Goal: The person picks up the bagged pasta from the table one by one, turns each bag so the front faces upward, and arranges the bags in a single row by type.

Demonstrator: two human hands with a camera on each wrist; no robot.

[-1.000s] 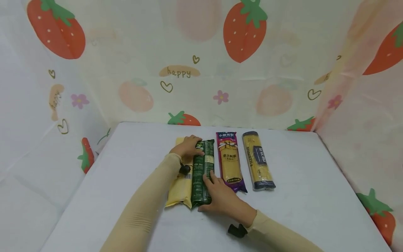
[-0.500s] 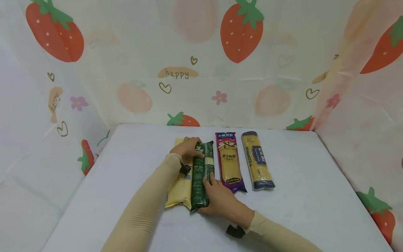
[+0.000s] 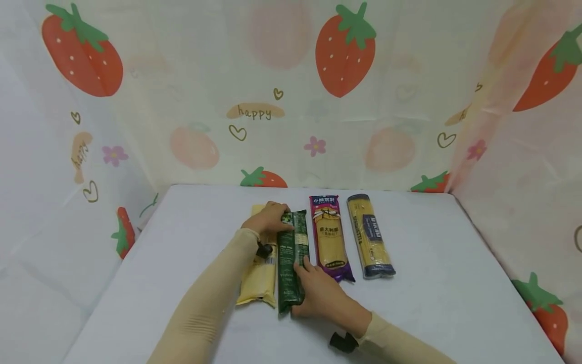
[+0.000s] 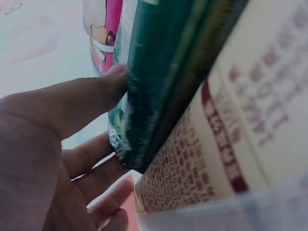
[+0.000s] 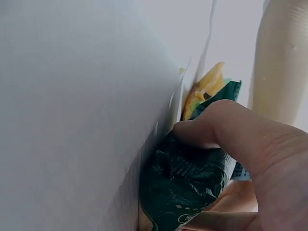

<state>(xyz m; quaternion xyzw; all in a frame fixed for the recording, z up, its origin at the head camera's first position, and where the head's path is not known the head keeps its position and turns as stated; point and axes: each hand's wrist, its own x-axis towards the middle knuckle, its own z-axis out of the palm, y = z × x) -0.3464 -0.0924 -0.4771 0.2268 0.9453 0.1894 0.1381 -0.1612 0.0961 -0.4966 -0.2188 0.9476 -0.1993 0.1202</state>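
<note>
A green pasta packet (image 3: 287, 268) lies lengthwise on the white table between both hands. My left hand (image 3: 268, 217) grips its far end; in the left wrist view the thumb (image 4: 103, 86) presses its face while fingers reach round the end. With my right hand (image 3: 324, 293) I hold the near end, the thumb (image 5: 202, 130) at the tip and the fingers along the right side. Left of it, partly under my left hand and wrist, lies a yellow packet (image 3: 258, 283). The green packet's near end sticks out slightly past the yellow one's.
To the right lie a purple-ended pasta packet (image 3: 329, 237) with a window and a spaghetti packet (image 3: 370, 235) with dark blue ends. Strawberry-print cloth (image 3: 200, 101) walls the table (image 3: 432, 283) at the back and sides. Black wrist cameras (image 3: 343, 343) sit on both wrists.
The green packet has slid slightly toward me, its near end moving a little right and away from the yellow packet. Both hands keep their hold. The head view has tilted up slightly.
</note>
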